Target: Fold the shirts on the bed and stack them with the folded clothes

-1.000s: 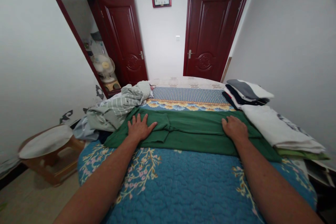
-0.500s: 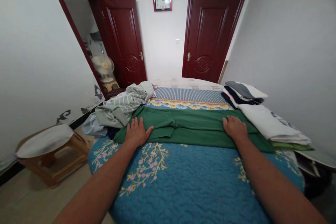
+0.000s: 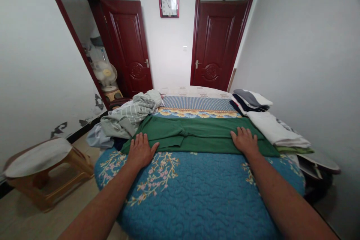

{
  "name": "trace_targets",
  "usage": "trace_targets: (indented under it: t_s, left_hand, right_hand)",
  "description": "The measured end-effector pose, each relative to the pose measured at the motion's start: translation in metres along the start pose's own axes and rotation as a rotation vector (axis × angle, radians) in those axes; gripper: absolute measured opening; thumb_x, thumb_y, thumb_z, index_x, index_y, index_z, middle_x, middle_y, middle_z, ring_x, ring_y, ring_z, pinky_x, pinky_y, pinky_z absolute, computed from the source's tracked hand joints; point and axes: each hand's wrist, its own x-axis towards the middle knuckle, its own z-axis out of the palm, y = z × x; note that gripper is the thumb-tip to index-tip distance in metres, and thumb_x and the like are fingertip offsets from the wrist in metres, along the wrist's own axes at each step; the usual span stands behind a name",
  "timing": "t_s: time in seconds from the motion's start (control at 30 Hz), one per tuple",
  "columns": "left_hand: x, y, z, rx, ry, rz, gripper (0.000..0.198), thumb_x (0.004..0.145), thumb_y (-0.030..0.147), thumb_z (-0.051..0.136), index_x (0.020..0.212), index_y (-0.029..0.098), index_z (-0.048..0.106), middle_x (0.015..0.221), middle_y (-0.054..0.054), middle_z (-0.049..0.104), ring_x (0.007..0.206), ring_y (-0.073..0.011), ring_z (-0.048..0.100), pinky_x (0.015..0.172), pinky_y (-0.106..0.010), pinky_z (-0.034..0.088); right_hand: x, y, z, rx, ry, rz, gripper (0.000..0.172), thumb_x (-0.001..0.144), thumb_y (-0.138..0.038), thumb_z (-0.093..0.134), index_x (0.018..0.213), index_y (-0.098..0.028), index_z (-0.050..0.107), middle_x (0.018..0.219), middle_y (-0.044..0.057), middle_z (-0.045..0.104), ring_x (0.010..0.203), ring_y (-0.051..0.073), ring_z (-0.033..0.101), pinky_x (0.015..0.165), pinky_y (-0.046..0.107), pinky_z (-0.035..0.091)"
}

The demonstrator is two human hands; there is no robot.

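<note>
A dark green garment (image 3: 208, 127), folded into a long strip with what looks like a sleeve laid across its left part, lies across the quilted blue floral cover (image 3: 197, 191). My left hand (image 3: 140, 150) rests on its left end, fingers stretched out and palm down. Toward the right end my right hand (image 3: 245, 140) lies on the same cloth, its fingers spread. Both hands press from above and neither grips the fabric.
A rumpled heap of grey-green striped clothes (image 3: 135, 112) sits at the left. On the right are a folded white garment (image 3: 277, 129) and a stack of folded clothes (image 3: 251, 99). A stool (image 3: 47, 168) stands on the floor at left.
The view has tilted up and turned slightly right. My left hand has shifted slightly nearer the garment's front edge; the right stays on the cloth. The green garment keeps its folded shape.
</note>
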Motion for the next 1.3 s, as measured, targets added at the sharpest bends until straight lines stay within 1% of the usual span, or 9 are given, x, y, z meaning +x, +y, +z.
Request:
trace_targets:
  t_s: [0.37, 0.53, 0.63, 0.77, 0.87, 0.97, 1.07, 1.17, 1.3]
  left_hand:
    - [-0.031, -0.008, -0.009, 0.007, -0.012, 0.014, 0.098, 0.102, 0.071, 0.033, 0.162, -0.006, 0.040, 0.170, -0.030, 0.038, 0.161, -0.0421, 0.033, 0.133, -0.054, 0.023]
    - [-0.036, -0.001, -0.017, -0.028, 0.103, 0.053, 0.089, 0.104, 0.064, 0.037, 0.161, -0.004, 0.042, 0.172, -0.029, 0.036, 0.163, -0.0406, 0.028, 0.134, -0.052, 0.018]
    - [-0.034, 0.012, -0.025, -0.103, 0.141, 0.199, 0.081, 0.106, 0.059, 0.040, 0.166, 0.005, 0.040, 0.176, -0.020, 0.032, 0.166, -0.0361, 0.023, 0.136, -0.052, 0.015]
    - [-0.033, 0.027, -0.029, -0.199, 0.018, 0.372, 0.071, 0.107, 0.062, 0.041, 0.167, 0.025, 0.044, 0.175, -0.011, 0.038, 0.164, -0.0356, 0.029, 0.133, -0.057, 0.024]
    - [-0.036, 0.030, -0.029, -0.215, -0.042, 0.406, 0.068, 0.107, 0.063, 0.040, 0.165, 0.027, 0.048, 0.174, -0.011, 0.040, 0.163, -0.0368, 0.032, 0.132, -0.058, 0.025]
    - [-0.038, 0.029, -0.029, -0.228, -0.040, 0.394, 0.068, 0.108, 0.063, 0.039, 0.166, 0.029, 0.044, 0.174, -0.012, 0.040, 0.163, -0.0356, 0.032, 0.132, -0.058, 0.023]
    - [-0.027, 0.026, -0.032, -0.256, -0.057, 0.382, 0.067, 0.109, 0.063, 0.035, 0.166, 0.030, 0.044, 0.172, -0.013, 0.043, 0.161, -0.0348, 0.035, 0.132, -0.061, 0.022]
    - [-0.002, 0.028, -0.036, -0.287, -0.056, 0.366, 0.065, 0.110, 0.060, 0.034, 0.164, 0.026, 0.047, 0.171, -0.013, 0.045, 0.160, -0.0348, 0.036, 0.131, -0.062, 0.024]
    - [0.032, 0.053, -0.034, -0.332, -0.068, 0.359, 0.064, 0.111, 0.055, 0.033, 0.166, 0.024, 0.045, 0.172, -0.013, 0.044, 0.159, -0.0351, 0.039, 0.129, -0.058, 0.031]
  right_hand:
    - [-0.014, 0.007, 0.005, 0.055, 0.018, 0.043, 0.082, 0.107, -0.065, 0.019, 0.162, -0.012, 0.046, 0.172, 0.022, 0.036, 0.159, 0.044, 0.029, 0.122, 0.073, 0.026]
    - [-0.022, 0.013, 0.007, 0.051, 0.047, 0.041, 0.082, 0.106, -0.065, 0.022, 0.162, -0.012, 0.047, 0.169, 0.024, 0.040, 0.157, 0.045, 0.031, 0.120, 0.075, 0.029]
    - [-0.022, 0.010, 0.006, 0.022, 0.103, 0.019, 0.078, 0.106, -0.062, 0.023, 0.163, -0.013, 0.047, 0.169, 0.024, 0.039, 0.158, 0.044, 0.030, 0.119, 0.077, 0.027]
    - [-0.019, 0.004, 0.012, 0.007, 0.107, -0.126, 0.078, 0.106, -0.061, 0.022, 0.165, -0.014, 0.043, 0.173, 0.021, 0.035, 0.161, 0.041, 0.027, 0.122, 0.076, 0.026]
    - [-0.014, 0.004, 0.019, 0.001, 0.007, -0.192, 0.081, 0.106, -0.064, 0.020, 0.164, -0.014, 0.046, 0.173, 0.018, 0.037, 0.160, 0.040, 0.031, 0.122, 0.075, 0.029]
    - [-0.012, 0.005, 0.021, -0.006, -0.013, -0.196, 0.081, 0.106, -0.065, 0.020, 0.162, -0.014, 0.048, 0.173, 0.019, 0.037, 0.159, 0.041, 0.033, 0.121, 0.077, 0.029]
    - [-0.019, -0.004, 0.013, -0.021, 0.027, -0.211, 0.077, 0.108, -0.062, 0.022, 0.161, -0.015, 0.049, 0.173, 0.019, 0.037, 0.160, 0.040, 0.032, 0.122, 0.077, 0.028]
    - [-0.031, -0.027, 0.002, -0.029, 0.034, -0.289, 0.071, 0.110, -0.057, 0.022, 0.163, -0.017, 0.047, 0.174, 0.017, 0.035, 0.161, 0.036, 0.030, 0.124, 0.073, 0.026]
    - [-0.042, -0.056, -0.005, -0.009, -0.045, -0.433, 0.066, 0.112, -0.055, 0.026, 0.165, -0.021, 0.044, 0.176, 0.013, 0.033, 0.162, 0.034, 0.028, 0.127, 0.068, 0.027]
